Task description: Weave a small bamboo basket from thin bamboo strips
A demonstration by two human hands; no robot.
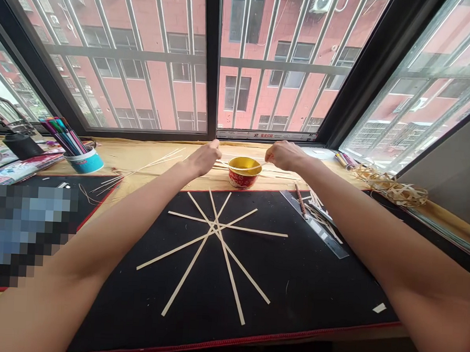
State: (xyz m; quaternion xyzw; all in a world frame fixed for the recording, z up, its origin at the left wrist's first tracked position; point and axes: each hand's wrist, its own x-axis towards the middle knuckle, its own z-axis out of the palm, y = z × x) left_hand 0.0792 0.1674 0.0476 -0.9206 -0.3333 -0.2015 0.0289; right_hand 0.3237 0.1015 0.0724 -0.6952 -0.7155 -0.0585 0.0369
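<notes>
While reaching over bowl [242, 181], clenching left hand [205, 158] & right hand [285, 155] into pinches either side, equally near, flanking thin strip [245, 169] lying L–R across rim; not seeing actual grip.

Surface and material survey:

- Worktop [149, 156]: covered with a tan sheet, matt, slightly creased; paper or cloth cannot be told.
- Mat [311, 295], at the near edge of the worktop: black, matt, cloth-like face with a red stitched border.
- Strips [230, 260], crossed on the mat: pale wood or bamboo, thin, flat, smooth, with a dull finish.
- Bowl [244, 179], toward the far edge: glossy; gold lining, red patterned outside.
- Ruler [326, 237], on the right side of the mat: clear plastic, smooth, faintly reflective.
- Coils [399, 192], at the far right corner: the same pale strip material, wound and dry-looking.
- Cup [83, 163], toward the left edge: white and blue, smooth, with a light sheen.
- Window bars [241, 63]: grey metal, with a satin finish.
</notes>
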